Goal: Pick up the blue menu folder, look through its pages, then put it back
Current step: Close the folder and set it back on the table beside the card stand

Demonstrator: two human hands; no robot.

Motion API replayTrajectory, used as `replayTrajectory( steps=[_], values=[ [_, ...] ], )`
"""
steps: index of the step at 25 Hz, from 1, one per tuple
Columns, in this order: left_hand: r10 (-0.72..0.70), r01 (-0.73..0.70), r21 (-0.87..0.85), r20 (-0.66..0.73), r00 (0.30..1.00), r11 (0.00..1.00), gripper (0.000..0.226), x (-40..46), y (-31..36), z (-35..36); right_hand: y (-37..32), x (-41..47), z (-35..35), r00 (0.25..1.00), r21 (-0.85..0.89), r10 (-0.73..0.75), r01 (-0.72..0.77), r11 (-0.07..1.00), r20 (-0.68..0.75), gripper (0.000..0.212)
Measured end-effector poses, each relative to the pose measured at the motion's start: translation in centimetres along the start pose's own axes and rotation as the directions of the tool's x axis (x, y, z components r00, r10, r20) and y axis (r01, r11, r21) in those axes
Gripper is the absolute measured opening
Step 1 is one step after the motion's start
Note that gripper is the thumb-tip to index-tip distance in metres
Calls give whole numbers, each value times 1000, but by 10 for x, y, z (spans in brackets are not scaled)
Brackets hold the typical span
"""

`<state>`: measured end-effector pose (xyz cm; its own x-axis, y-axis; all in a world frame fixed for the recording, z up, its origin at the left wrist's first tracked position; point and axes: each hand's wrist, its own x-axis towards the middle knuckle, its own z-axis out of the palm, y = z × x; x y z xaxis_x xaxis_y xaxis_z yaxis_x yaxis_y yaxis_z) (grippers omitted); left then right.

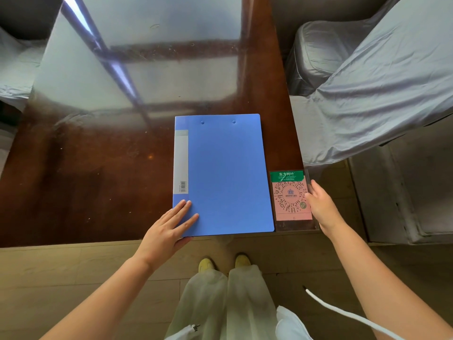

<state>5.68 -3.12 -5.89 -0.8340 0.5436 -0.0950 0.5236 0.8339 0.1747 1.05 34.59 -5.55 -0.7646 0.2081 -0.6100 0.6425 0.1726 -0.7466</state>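
The blue menu folder (pixel 225 173) lies closed and flat on the dark glossy table (pixel 93 173), its near edge along the table's front edge, its grey spine label on the left. My left hand (pixel 169 229) rests on the folder's near left corner, fingers flat on the cover and the thumb under the edge. My right hand (pixel 321 204) is to the right of the folder, fingers touching the right edge of a clear acrylic card stand (pixel 290 200) with a pink QR code card. That stand lies flat at the table's near right corner.
A chair draped in grey cloth (pixel 372 89) stands just right of the table. Another grey cover (pixel 14 69) shows at the far left. My legs and yellow shoes (pixel 225 263) are on the wooden floor below the table's front edge. A white cord (pixel 343 312) hangs near my right arm.
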Motion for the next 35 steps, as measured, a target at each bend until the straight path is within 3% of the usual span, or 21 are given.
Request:
replayTrajectory(
  steps=[7,14,17,19,22,24,25,26,27,28,29,30,31,33,35],
  values=[
    [5,-5,-5,-15,1000,1000,64,0,0,2,4,7,11,997,-151,-1,-10,989,-74,42],
    [31,-31,-9,2,1000,999,60,1,-2,-3,4,10,12,997,-169,3,-16,985,-79,43],
    [71,-71,-29,-10,997,997,41,0,-5,-7,5,11,11,998,-162,-4,-7,987,-67,43],
    [72,-71,-54,4,997,996,58,1,-6,-7,5,11,11,998,-160,-4,-5,987,-55,43],
    [70,-69,-54,29,997,996,63,0,-8,-7,2,11,11,998,-135,18,-25,991,-53,45],
    [62,-60,-59,37,997,996,59,1,-8,-7,-5,4,11,986,-135,-12,-11,991,-168,54],
    [59,-57,-63,31,998,996,60,1,-9,-6,-9,-5,14,956,-242,-133,69,968,-262,59],
    [58,-56,-64,32,998,996,62,0,-9,-5,-13,-15,19,894,-439,-351,207,875,-279,64],
    [56,-54,-60,34,998,997,61,-1,-9,-5,-15,-28,29,796,-654,-589,373,659,-139,70],
    [55,-53,-62,32,998,997,53,-1,-8,-5,-15,-41,42,680,-773,-724,519,366,114,77],
    [61,-60,-52,18,998,997,42,-1,-9,-5,-12,-53,59,586,-786,-727,609,104,358,83],
    [64,-63,-47,2,998,997,42,-1,-9,-4,-7,-62,73,541,-756,-665,652,-56,515,87],
    [60,-60,-50,0,998,997,52,-1,-9,-3,-3,-66,84,547,-738,-598,666,-112,585,88],
    [53,-52,-63,3,999,997,60,-1,-7,-3,0,-66,96,612,-747,-502,655,-111,611,82],
    [62,-63,-60,-16,998,996,59,-2,-6,-3,-1,-63,98,617,-754,-504,646,-115,605,74]
  ],
)
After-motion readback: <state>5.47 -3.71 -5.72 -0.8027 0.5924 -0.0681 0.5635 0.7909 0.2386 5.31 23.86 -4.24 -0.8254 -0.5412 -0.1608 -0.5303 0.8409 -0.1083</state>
